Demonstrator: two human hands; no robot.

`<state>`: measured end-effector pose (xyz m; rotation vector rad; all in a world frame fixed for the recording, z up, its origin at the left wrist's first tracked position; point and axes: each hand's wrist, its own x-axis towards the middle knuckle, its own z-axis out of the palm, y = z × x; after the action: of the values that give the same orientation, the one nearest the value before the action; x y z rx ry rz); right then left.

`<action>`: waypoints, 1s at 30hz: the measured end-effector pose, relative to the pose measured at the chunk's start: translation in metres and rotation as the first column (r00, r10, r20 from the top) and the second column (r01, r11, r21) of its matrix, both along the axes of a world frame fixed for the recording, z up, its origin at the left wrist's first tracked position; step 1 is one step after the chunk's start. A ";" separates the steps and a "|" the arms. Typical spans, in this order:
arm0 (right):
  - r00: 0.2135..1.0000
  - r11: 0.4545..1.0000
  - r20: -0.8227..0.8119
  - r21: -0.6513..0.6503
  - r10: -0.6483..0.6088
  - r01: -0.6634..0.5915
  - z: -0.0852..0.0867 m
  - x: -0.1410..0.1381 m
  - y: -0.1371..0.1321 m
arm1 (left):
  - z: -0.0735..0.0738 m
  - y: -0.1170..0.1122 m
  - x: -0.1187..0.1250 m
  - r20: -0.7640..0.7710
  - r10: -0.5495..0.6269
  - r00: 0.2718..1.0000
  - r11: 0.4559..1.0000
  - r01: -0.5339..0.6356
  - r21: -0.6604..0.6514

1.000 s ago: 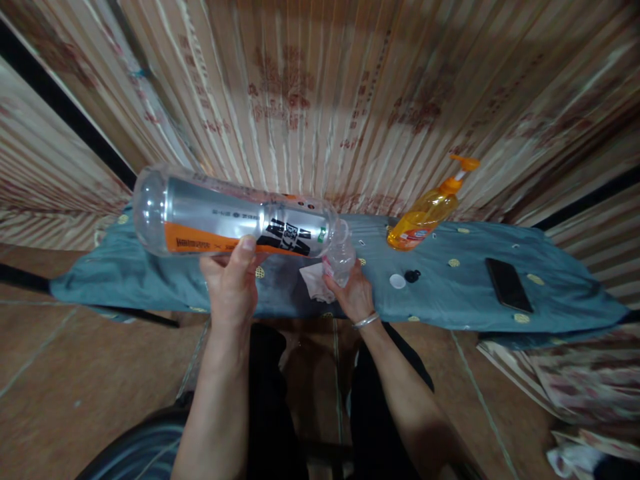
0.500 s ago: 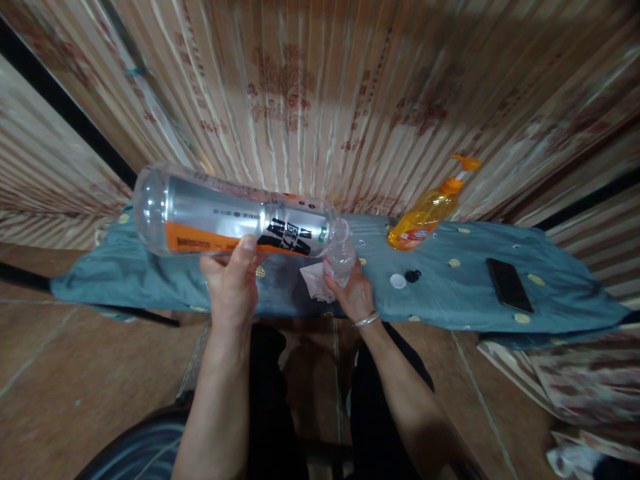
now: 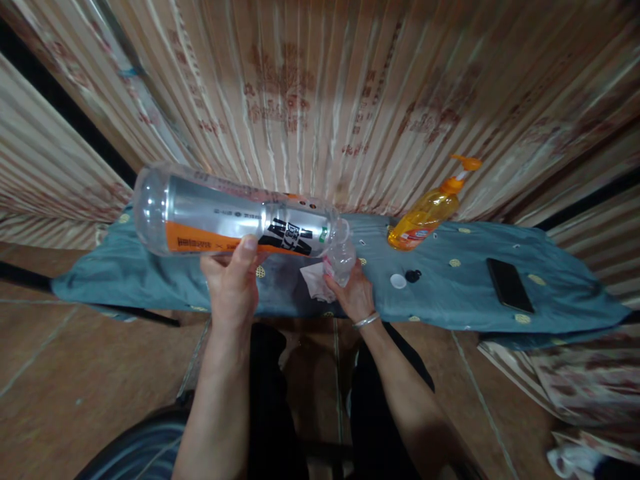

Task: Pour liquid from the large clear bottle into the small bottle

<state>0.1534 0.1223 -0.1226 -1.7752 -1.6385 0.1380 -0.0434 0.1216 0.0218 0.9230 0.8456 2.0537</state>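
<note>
Your left hand [image 3: 233,283] grips the big clear bottle [image 3: 235,215] from below, holding it nearly level with its neck tipped down onto the mouth of the small clear bottle [image 3: 341,257]. Your right hand [image 3: 354,293] clasps that small bottle upright on the blue cloth [image 3: 450,293].

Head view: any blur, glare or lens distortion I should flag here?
Head view: strong wide-angle bend, the curtain stripes fan out and the blue cloth bows. Head view: dim warm light, curtain soft near the top; pale glare along the big bottle in the left hand; the small bottle in the right hand is fairly sharp.
</note>
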 end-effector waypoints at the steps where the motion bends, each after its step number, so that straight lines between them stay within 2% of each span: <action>1: 1.000 1.000 0.003 -0.005 -0.001 0.001 0.000 0.000 0.000 | -0.001 0.000 0.000 -0.014 0.001 1.000 1.000 -0.001 0.004; 7: 1.000 1.000 -0.013 0.001 0.010 -0.010 0.001 0.001 0.000 | -0.004 0.001 -0.002 -0.057 0.012 0.998 1.000 -0.011 0.021; 30: 1.000 1.000 0.001 -0.012 0.003 -0.003 0.000 0.000 0.000 | -0.003 0.000 -0.002 -0.049 0.021 0.999 0.999 -0.019 0.027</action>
<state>0.1530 0.1228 -0.1226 -1.7823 -1.6443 0.1480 -0.0451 0.1213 0.0185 0.9866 0.8584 2.0715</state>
